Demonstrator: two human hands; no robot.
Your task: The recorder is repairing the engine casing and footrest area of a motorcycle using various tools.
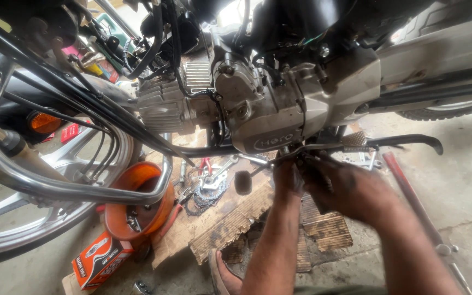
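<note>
Both my hands work under the motorcycle engine (279,104). My left hand (288,177) and right hand (345,188) clench around the gear lever (263,164) linkage, just below the casing. Left of my left hand sits an orange bowl (137,202); tools (208,183) lie on cardboard (230,218) between.

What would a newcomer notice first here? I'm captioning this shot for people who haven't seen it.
The silver engine fills the top centre, with both greasy hands just beneath it: the left hand and right hand meet at the gear lever. Lower left, an orange bowl sits behind the chrome guard, and an orange box lies on the floor in front of it.
</note>
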